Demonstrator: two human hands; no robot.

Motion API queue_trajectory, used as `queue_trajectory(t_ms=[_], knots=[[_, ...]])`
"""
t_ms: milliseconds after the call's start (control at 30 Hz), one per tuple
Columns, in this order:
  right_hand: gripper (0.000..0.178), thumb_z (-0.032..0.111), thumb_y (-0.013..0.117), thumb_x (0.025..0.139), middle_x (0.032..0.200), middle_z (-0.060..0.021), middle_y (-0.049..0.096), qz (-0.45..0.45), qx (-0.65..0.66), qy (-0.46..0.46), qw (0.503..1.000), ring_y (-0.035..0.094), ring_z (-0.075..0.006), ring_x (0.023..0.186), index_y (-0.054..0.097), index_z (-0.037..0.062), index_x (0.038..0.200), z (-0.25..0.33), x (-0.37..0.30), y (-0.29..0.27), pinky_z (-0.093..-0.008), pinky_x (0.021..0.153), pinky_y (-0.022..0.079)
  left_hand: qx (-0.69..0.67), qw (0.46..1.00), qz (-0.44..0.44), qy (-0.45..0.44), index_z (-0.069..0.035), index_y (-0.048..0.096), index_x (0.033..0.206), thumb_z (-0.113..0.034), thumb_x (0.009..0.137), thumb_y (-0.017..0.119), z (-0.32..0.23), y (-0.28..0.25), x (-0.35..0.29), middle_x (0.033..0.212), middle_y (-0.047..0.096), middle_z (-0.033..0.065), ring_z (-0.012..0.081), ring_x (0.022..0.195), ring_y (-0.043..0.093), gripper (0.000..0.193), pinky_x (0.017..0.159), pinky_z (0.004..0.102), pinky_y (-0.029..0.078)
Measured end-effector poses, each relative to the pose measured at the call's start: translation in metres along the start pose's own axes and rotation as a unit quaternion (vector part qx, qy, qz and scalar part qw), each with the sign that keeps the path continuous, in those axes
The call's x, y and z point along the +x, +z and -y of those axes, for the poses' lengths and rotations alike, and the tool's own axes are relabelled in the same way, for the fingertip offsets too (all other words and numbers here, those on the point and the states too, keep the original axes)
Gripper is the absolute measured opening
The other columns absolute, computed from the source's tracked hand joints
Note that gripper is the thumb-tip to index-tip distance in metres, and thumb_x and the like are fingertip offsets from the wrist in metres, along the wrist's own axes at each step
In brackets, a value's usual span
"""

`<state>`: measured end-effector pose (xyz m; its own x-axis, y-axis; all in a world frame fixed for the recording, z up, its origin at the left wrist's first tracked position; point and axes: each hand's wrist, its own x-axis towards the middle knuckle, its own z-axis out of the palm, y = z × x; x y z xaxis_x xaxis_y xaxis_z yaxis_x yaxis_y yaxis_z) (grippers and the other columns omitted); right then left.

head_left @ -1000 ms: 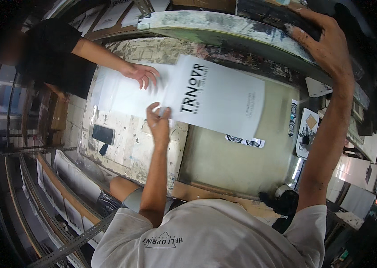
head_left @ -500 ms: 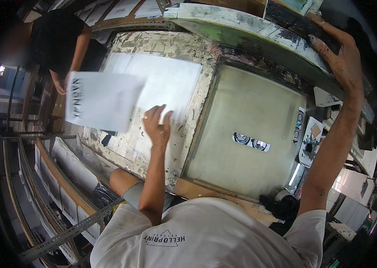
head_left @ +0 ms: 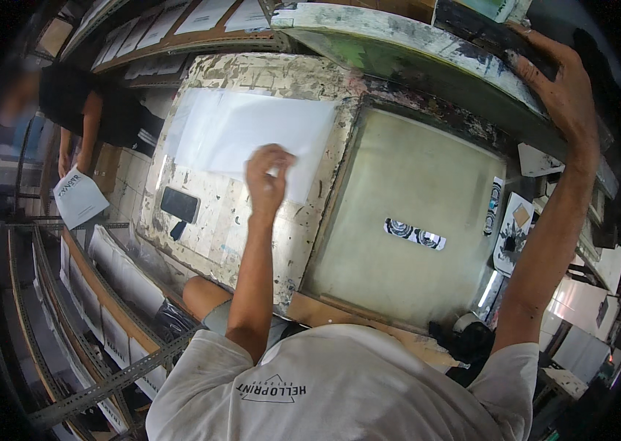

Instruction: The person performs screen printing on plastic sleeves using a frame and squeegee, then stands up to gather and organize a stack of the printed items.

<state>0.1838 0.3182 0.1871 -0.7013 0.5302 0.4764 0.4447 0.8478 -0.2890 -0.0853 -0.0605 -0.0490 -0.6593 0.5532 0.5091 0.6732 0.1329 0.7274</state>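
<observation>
Over the white sheets (head_left: 274,121) on the paint-worn table, my left hand (head_left: 268,180) hovers with its fingers bent. Motion smears the fingertips, so whether they pinch a sheet does not show. My right hand (head_left: 566,92) is up at the far right, thumb and fingers gripping the end of a raised, ink-stained frame (head_left: 399,33). A dark bar (head_left: 483,33) lies against the frame near that hand. Below the frame is a pale greenish flat panel (head_left: 399,169) with a black-and-white patterned strip (head_left: 415,234) on it and a second strip (head_left: 493,206) at its right edge.
A phone (head_left: 180,205) lies on the table's left part. At far left a co-worker (head_left: 79,106) holds a printed white sheet (head_left: 80,198) above a metal rack (head_left: 105,294) with several boards. More racked sheets (head_left: 204,15) stand at the back. A dark cloth-like bundle (head_left: 465,338) sits near my right.
The co-worker has carried the printed sheet left, off the table to the rack, uncovering the phone. My left hand has moved slightly up and right, its fingers curling. My right hand stays on the frame.
</observation>
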Motion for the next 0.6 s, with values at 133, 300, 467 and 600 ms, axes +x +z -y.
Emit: queue_trajectory(t_ms=[133,300,467,600], knots=[[0.053,0.039,0.08,0.083,0.127,-0.0179,0.066,-0.007,-0.029,0.014,0.999,0.061,-0.0291,0.121,0.07,0.0123,0.128,0.009,-0.002,-0.002,-0.0401,0.106,0.045,0.177,0.957,0.218,0.065,-0.017,0.074,0.119,-0.033,0.086,0.075,-0.043,0.024,-0.034,0.14,0.061,0.0084,0.0343,0.133,0.05,0.036,0.105,0.0547,0.038],[0.05,0.035,0.085,0.073,0.117,-0.0151,0.069,0.064,0.059,0.09,0.992,0.058,-0.0297,0.115,0.075,0.0084,0.115,0.054,-0.002,-0.015,-0.0419,0.101,0.045,0.181,0.923,0.336,0.044,-0.022,0.066,0.133,-0.039,0.091,0.069,-0.031,0.09,-0.063,0.154,0.048,0.0056,0.0412,0.149,0.029,0.046,0.118,0.0631,0.022],[0.046,0.045,0.078,0.08,0.101,-0.0137,0.075,-0.049,-0.113,0.01,0.992,0.067,-0.0303,0.096,0.078,0.0084,0.109,0.08,-0.007,-0.014,-0.0453,0.092,0.051,0.113,0.905,0.388,0.13,-0.025,0.064,0.136,-0.032,0.093,0.065,-0.041,0.177,-0.063,0.159,0.042,0.0014,0.0378,0.15,0.028,0.044,0.12,0.0631,0.02],[0.047,0.046,0.078,0.08,0.1,-0.0168,0.075,0.035,-0.046,0.027,0.998,0.069,-0.0321,0.095,0.078,0.007,0.107,0.071,-0.001,-0.024,-0.0432,0.09,0.053,0.067,0.882,0.427,0.186,-0.026,0.064,0.135,-0.031,0.094,0.063,-0.065,0.224,-0.065,0.158,0.042,0.0001,0.0358,0.151,0.027,0.042,0.122,0.0615,0.017]])
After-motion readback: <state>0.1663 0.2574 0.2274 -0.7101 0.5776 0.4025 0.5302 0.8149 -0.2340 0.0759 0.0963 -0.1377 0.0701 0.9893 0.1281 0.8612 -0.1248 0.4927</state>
